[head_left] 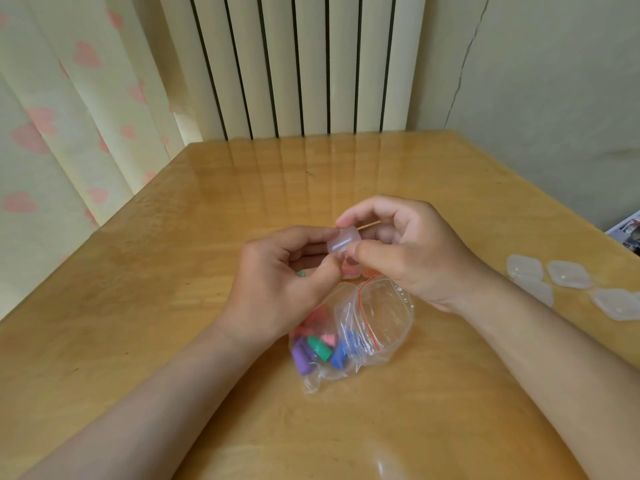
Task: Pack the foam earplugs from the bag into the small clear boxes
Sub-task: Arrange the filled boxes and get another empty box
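Both my hands pinch one small clear box (341, 241) by thumb and forefinger, left hand (277, 289) on its left edge and right hand (412, 252) on its right, probably to work the snap lid. Whether the lid is open I cannot tell. The plastic is smooth, frosted and round-cornered. Nearer me lies the crinkly zip bag (384, 313), mouth gaping for easy reach, with stubby foam earplugs (320, 348) heaped in its left end. Spare boxes (568, 278) wait to the right on the glossy wooden table (173, 271).

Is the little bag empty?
No, purple, green, pink and blue earplugs lie inside the bag.
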### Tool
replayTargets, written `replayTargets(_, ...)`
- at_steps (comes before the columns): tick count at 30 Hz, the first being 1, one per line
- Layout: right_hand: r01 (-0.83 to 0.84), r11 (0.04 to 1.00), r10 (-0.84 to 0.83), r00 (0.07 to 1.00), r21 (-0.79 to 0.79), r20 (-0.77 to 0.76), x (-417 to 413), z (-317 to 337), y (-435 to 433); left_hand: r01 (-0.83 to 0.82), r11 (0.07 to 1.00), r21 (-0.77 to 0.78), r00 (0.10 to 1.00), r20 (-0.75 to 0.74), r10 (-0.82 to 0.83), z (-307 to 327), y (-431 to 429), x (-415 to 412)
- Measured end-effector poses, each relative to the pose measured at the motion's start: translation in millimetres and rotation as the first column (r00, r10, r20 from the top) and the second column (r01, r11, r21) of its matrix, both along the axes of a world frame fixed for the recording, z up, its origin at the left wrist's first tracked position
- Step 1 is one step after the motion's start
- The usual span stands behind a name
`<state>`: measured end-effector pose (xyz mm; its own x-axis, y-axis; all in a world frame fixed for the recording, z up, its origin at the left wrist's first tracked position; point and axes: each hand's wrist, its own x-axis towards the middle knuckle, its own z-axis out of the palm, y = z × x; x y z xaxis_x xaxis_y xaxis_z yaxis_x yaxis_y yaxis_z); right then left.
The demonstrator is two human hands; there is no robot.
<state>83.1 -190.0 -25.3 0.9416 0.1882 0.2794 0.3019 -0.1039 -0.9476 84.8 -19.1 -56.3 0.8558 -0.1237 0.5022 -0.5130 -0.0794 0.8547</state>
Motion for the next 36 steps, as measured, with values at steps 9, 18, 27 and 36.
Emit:
replayTargets(9,-0.066,0.998,0.067,0.997,0.016,-0.045,-2,3,1,-0.108,0.988,0.115,0.993,0.061,0.102,0,0,-1)
replayTargets(18,-0.091,0.996,0.091,0.995,-0.005,0.042,-4,3,3,-0.049,0.992,-0.120,0.989,-0.144,0.032,15,2,-6)
replayTargets(27,0.005,0.990,0.009,0.995,-0.144,0.098,-10,21,-15,-0.099,0.987,-0.128,0.970,-0.236,0.066,12,1,2)
replayTargets(36,-0.368,0.700,0.241,0.928,-0.612,-0.283,-24,19,-22,0.026,0.998,-0.051,0.955,-0.294,-0.040,8,1,3)
